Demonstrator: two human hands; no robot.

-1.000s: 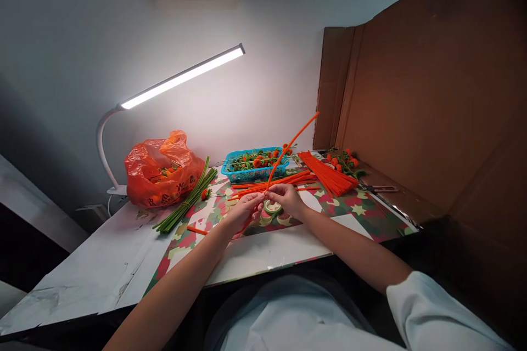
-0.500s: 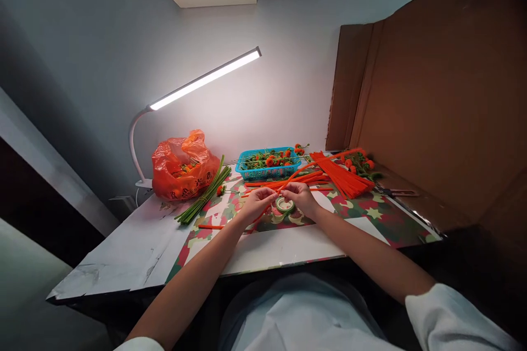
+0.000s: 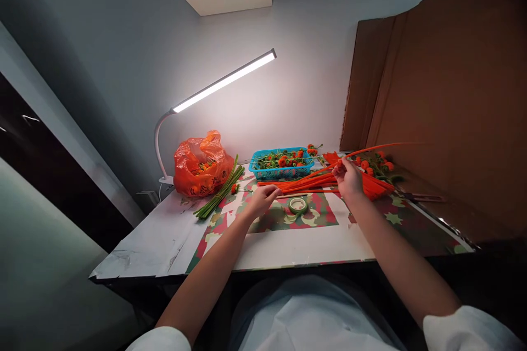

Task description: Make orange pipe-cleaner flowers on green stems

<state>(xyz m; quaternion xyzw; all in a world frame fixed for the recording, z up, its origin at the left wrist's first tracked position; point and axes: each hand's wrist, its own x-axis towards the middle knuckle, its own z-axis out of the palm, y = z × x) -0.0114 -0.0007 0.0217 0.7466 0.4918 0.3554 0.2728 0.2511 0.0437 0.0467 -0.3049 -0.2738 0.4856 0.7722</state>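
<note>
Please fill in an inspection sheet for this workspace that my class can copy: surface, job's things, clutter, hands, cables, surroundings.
Surface: white table with a camouflage-patterned covering.
Job's things: orange strand held up; loose orange strands and a tape roll on the table.
Clutter: blue basket of orange flowers at the back; orange plastic bag, green bundle and single flower towards the left.
Hands: right hand has a pinching grip on the orange strand; left hand has fingers drawn together, contents unclear.
Cables: white cable below the lamp base.
Surroundings: lit lamp, wall, cardboard panel on the right, cabinet above.
</note>
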